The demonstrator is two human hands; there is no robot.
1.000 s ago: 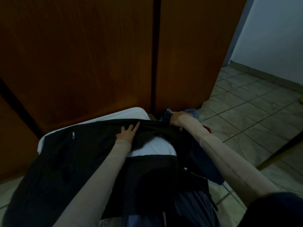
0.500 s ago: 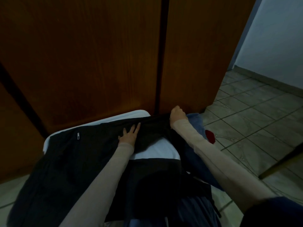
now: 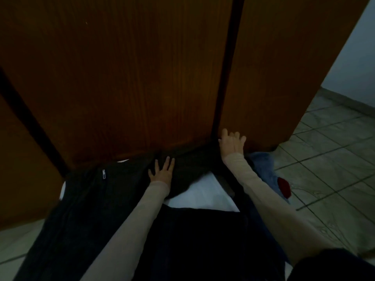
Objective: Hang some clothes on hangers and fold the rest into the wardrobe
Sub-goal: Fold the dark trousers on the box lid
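Head view: folding step in hand, dark garment (image 3: 113, 201) spread flat at lower centre.

Left hand (image 3: 162, 171) pressed flat, fingers straight, on limp matte cloth with small zip pull (image 3: 103, 174); right hand (image 3: 232, 144) splayed, holding nothing, by grained wooden wardrobe door (image 3: 132, 78). Next, probably: gripping an edge and folding over. White surface (image 3: 203, 196) beneath.

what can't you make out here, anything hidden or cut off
Head view only, and dim:
- Wardrobe interior: hidden behind its closed wooden doors; no hangers in view.
- Dark garment: its type is unclear in the low light; its lower end is cut off by the bottom edge.
- Blue clothes: partly hidden by the right forearm.
- Red item: too small and dark to identify.
- Right hand: blurred; contact with the door is unclear.
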